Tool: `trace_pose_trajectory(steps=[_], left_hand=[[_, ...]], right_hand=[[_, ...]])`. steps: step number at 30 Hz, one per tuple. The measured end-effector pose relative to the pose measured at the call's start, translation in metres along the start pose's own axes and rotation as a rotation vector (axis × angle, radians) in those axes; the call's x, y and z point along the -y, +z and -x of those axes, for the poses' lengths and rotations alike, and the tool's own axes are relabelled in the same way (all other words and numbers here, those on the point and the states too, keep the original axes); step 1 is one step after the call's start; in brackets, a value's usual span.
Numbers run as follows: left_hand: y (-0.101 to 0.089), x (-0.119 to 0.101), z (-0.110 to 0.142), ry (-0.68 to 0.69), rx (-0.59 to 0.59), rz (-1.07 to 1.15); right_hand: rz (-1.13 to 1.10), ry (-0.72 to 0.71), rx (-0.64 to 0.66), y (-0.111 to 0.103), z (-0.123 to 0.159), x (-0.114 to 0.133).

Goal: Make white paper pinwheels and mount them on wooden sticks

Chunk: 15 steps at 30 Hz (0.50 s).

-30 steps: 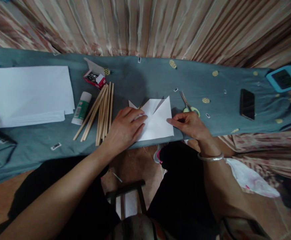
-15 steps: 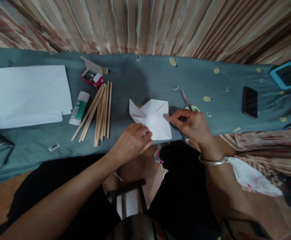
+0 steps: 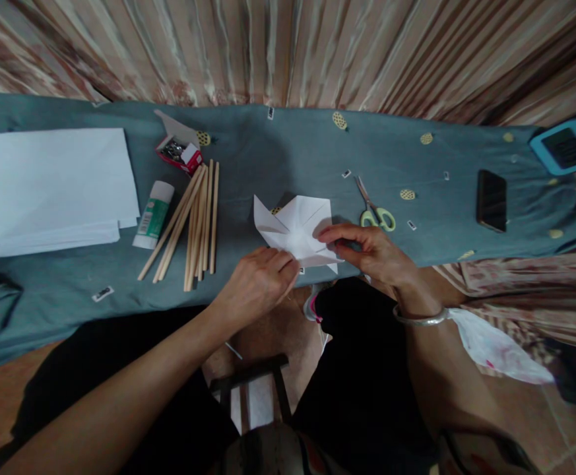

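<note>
A white paper square [image 3: 303,221], slit from its corners like a paper pinwheel, lies near the front edge of the cloth-covered table. Its upper-left flap stands up. My left hand [image 3: 262,280] grips the paper's lower-left side with fingers closed. At the right side my right hand [image 3: 367,251] has its fingertips on the paper, the thumb below and a finger on top, and the lower-right part is raised. A pair of scissors [image 3: 375,210] with pale green handles lies just behind my right hand.
Left of the paper are several wooden sticks [image 3: 196,221], a glue stick [image 3: 154,214] and an open red box [image 3: 181,153] of small metal pieces. A stack of white paper [image 3: 53,191] sits farther left. A phone [image 3: 492,201] and a blue-framed device [image 3: 567,146] lie right.
My right hand has moved left onto the paper, uncovering the scissors' handles. The lower-right part of the paper has lifted. My left hand stays at the lower-left side.
</note>
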<state>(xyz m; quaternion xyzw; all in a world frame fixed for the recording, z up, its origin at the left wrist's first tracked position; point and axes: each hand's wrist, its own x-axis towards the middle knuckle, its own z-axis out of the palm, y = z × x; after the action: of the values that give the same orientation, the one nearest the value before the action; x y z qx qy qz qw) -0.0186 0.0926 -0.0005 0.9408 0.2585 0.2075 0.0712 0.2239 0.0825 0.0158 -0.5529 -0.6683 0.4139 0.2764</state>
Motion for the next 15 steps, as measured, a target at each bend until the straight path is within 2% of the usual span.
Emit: trace_pose_trajectory(steps=[7,15], left_hand=[[-0.002,0.000,0.001,-0.021,0.022,0.014],[-0.004,0.000,0.002,-0.032,0.030,0.016]], right_hand=[[-0.152,0.016,0.148,-0.011,-0.001,0.010],[-0.234,0.095,0.140,-0.014,0.001,0.009]])
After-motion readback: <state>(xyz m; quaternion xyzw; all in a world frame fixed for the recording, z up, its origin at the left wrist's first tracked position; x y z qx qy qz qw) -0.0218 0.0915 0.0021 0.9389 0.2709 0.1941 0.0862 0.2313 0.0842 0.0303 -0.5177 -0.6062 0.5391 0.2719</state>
